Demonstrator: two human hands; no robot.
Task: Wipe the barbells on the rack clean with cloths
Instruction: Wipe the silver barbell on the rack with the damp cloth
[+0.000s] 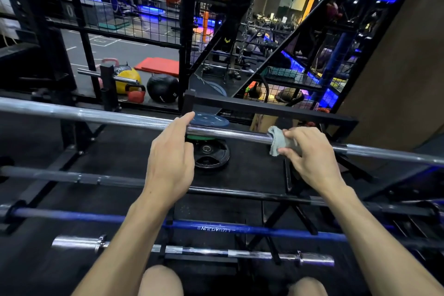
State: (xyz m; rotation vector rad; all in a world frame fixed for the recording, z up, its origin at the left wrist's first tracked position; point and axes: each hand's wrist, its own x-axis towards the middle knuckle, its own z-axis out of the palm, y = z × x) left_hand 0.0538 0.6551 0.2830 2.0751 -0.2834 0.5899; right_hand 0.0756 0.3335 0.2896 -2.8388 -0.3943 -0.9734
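Note:
A long silver barbell [101, 115] runs across the top tier of the black rack [276, 109]. My right hand [310, 156] grips a grey cloth [280, 140] that is wrapped round this bar right of centre. To the left of the cloth, my left hand [171, 158] rests on the same bar, index finger stretched over it, the other fingers loosely curled. Lower tiers carry a dark grey barbell [72, 176], a blue barbell [240, 228] and a short chrome barbell [199, 251].
Weight plates [211, 154] lie stacked on the floor behind the top bar. Beyond the rack stand a wire mesh fence [134, 12], a yellow medicine ball [129, 79], a black ball [162, 87], a red kettlebell [135, 94] and red mats [159, 65]. My knees [161, 281] show at the bottom.

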